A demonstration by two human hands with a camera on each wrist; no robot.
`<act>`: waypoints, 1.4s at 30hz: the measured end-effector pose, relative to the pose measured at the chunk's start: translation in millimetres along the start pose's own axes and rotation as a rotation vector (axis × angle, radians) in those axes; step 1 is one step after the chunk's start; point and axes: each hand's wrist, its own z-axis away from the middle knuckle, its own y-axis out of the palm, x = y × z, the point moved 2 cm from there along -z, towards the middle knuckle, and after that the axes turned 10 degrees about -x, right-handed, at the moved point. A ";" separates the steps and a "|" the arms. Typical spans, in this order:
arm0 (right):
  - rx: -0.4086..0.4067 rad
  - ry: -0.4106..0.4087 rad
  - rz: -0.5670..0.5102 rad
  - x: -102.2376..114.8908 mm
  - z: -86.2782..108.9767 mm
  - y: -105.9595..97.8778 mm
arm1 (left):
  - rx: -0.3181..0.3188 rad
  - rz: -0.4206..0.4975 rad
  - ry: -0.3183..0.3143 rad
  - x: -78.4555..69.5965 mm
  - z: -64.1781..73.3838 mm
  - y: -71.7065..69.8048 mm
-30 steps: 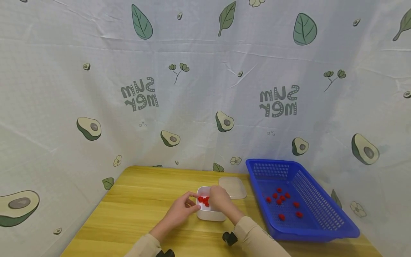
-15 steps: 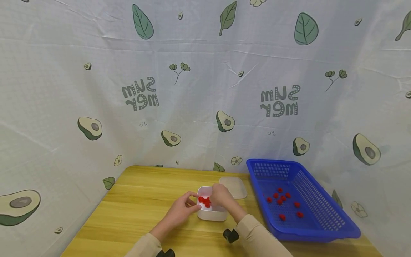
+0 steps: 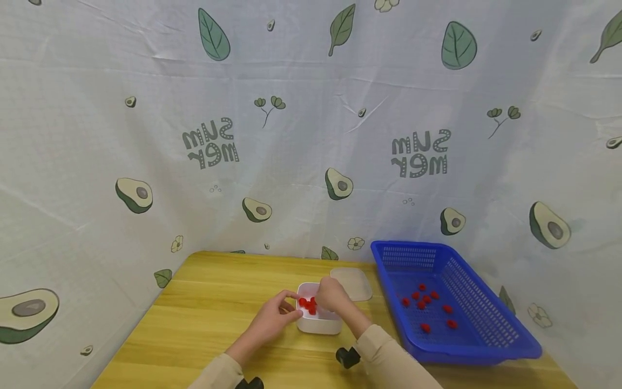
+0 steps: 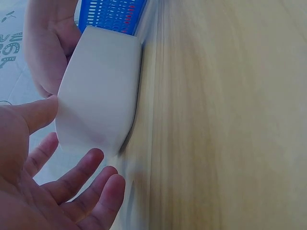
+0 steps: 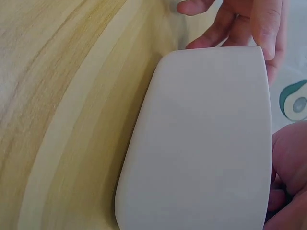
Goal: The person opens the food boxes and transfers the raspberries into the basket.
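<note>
A small white box (image 3: 318, 326) stands on the wooden table with several red raspberries (image 3: 311, 309) inside. My left hand (image 3: 273, 319) is at its left side, thumb near the front corner and index finger near the back corner. In the left wrist view this left hand (image 4: 57, 177) touches the rim with its thumb, the other fingers spread and relaxed. My right hand (image 3: 334, 297) reaches over the right rim into the box, knuckles up. Its fingertips are hidden in the box, and I cannot tell whether they hold a raspberry.
Behind the box lies a translucent lid (image 3: 353, 284). A blue perforated basket (image 3: 476, 356) with several loose raspberries (image 3: 426, 299) stands to the right on the table (image 3: 218, 292). A printed curtain (image 3: 291, 227) hangs along the back and sides.
My right hand has shifted slightly inside the box, and the raspberries beside its fingers show a little differently. My left hand stays at the left side.
</note>
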 end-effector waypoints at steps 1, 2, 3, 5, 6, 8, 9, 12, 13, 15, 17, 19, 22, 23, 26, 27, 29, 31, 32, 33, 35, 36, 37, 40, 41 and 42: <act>-0.002 0.003 -0.011 -0.2 0.4 0.3 | 0.001 0.000 0.000 0.3 0.3 0.1; -0.006 0.004 -0.023 -0.3 0.9 0.5 | 0.002 -0.001 0.000 0.7 0.5 0.3; -0.009 0.002 -0.035 -0.5 1.2 0.6 | 0.002 -0.001 0.000 1.0 0.7 0.3; -0.015 -0.003 -0.058 -1.0 1.3 0.9 | 0.003 -0.001 0.000 1.4 0.9 0.6; -0.017 -0.009 -0.066 -1.3 1.2 1.1 | 0.003 -0.001 0.000 1.5 0.8 0.6; -0.015 -0.010 -0.088 -1.9 0.6 1.3 | 0.003 0.000 0.001 1.7 0.4 0.6; -0.012 -0.007 -0.101 -2.2 0.1 1.8 | 0.002 0.000 0.000 1.9 0.2 0.7; 0.001 0.011 -0.143 -2.8 -1.0 3.2 | 0.003 0.000 0.000 2.3 -0.6 1.0; 0.006 0.018 -0.156 -2.9 -1.2 3.7 | 0.003 0.001 0.003 2.4 -0.9 0.9; 0.010 0.032 -0.177 -3.1 -1.4 5.2 | 0.005 0.005 0.003 2.2 -1.0 0.6; 0.012 0.039 -0.193 -3.2 -1.2 6.0 | 0.007 0.011 0.005 1.9 -0.7 0.2; 0.009 0.040 -0.204 -3.1 -1.2 6.6 | 0.007 0.014 0.008 1.9 -0.4 -0.2; -0.005 0.040 -0.214 -2.2 -0.8 6.4 | 0.005 0.014 0.011 2.2 0.0 -0.4; -0.011 0.036 -0.216 -1.9 -0.6 6.0 | 0.004 0.013 0.011 2.3 0.1 -0.4; -0.024 0.041 -0.232 -2.3 -0.9 5.5 | 0.002 0.011 0.012 2.6 0.0 -0.3; -0.026 0.043 -0.242 -2.9 -1.5 5.6 | 0.002 0.011 0.012 2.5 -0.1 -0.3; -0.026 0.047 -0.264 -4.4 -2.4 4.7 | 0.003 0.011 0.007 2.8 -0.4 0.0; -0.023 0.053 -0.282 -5.7 -3.5 3.6 | 0.006 0.011 0.001 3.2 -0.7 0.0; -0.020 0.056 -0.289 -6.2 -4.0 2.7 | 0.006 0.011 -0.001 3.3 -0.9 -0.1; -0.019 0.056 -0.295 -6.6 -4.5 1.6 | 0.006 0.010 0.002 3.2 -1.1 -0.3; -0.017 0.057 -0.303 -6.9 -4.9 -1.4 | 0.006 0.010 -0.002 3.3 -1.4 -0.4; -0.017 0.061 -0.309 -7.1 -5.2 -2.9 | 0.006 0.011 -0.003 3.0 -1.3 -0.6; -0.018 0.067 -0.314 -7.2 -5.4 -4.7 | 0.005 0.010 -0.003 3.0 -1.4 -0.5; -0.022 0.091 -0.317 -7.3 -6.2 -10.1 | 0.007 0.011 -0.012 2.5 -0.6 -0.4; -0.024 0.101 -0.318 -7.3 -6.4 -12.0 | 0.007 0.012 -0.013 2.1 -0.3 -0.5; -0.027 0.108 -0.313 -7.3 -6.7 -13.9 | 0.007 0.012 -0.014 2.0 0.0 -0.5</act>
